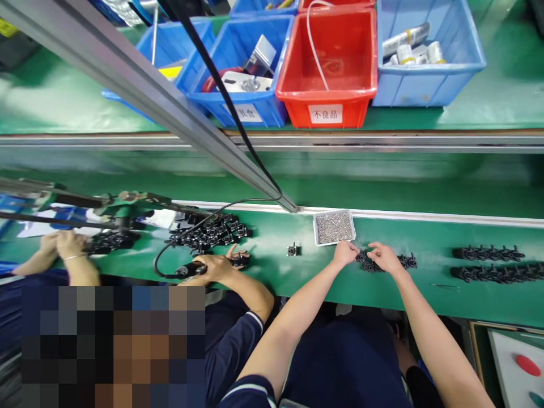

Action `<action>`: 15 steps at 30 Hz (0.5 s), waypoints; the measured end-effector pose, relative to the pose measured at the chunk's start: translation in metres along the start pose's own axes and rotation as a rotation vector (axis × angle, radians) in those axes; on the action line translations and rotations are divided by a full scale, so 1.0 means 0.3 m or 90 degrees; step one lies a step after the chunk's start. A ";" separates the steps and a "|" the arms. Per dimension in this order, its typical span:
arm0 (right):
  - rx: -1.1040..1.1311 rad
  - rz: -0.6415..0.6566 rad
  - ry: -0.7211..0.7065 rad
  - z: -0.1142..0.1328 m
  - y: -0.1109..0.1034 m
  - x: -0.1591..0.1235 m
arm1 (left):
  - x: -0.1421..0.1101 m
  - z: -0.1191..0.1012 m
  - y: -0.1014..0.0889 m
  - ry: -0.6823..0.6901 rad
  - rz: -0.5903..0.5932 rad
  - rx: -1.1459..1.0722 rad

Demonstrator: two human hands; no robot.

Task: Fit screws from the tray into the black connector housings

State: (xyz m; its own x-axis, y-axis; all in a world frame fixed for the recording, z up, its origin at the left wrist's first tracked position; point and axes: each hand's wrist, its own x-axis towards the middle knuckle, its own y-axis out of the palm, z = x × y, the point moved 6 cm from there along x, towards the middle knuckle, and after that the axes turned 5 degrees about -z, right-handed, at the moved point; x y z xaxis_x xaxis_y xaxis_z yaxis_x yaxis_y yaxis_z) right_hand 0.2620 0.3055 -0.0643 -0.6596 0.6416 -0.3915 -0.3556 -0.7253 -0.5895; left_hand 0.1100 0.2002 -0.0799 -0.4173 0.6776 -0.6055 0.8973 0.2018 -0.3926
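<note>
My left hand (345, 253) and my right hand (383, 258) meet over a small black plastic part (365, 260) on the green bench, fingers pinched on it from both sides. More black parts (407, 261) lie just right of my right hand. A white tray of tiny metal screws (334, 227) sits directly behind my left hand. A single black part (292, 249) stands alone to the left.
Two rows of black parts (488, 263) lie at the right. A co-worker's hands (212, 266) hold a corded screwdriver beside a heap of black parts (212, 231); another person's hands (63, 246) work farther left. Blue bins (250, 107) and a red bin (340, 85) stand on the rear shelf.
</note>
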 end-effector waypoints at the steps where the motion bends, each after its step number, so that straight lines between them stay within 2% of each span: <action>1: -0.008 -0.006 -0.004 0.003 0.002 0.002 | 0.001 -0.001 -0.002 0.001 -0.004 0.007; 6: -0.059 -0.014 0.015 0.007 0.019 0.006 | -0.008 0.006 0.006 -0.006 -0.025 0.012; 11: -0.105 -0.013 0.003 0.026 0.040 0.025 | -0.003 0.036 0.017 -0.065 -0.030 -0.059; 15: -0.069 -0.032 0.018 0.083 0.024 -0.015 | -0.055 -0.009 -0.004 -0.038 0.000 -0.055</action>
State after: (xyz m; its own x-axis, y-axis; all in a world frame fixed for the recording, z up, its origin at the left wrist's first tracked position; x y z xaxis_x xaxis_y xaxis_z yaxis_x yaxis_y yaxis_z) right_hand 0.2460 0.2912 -0.0492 -0.6227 0.6848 -0.3785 -0.3129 -0.6613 -0.6817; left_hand 0.1162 0.1907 -0.0676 -0.4226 0.6351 -0.6466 0.9054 0.2633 -0.3331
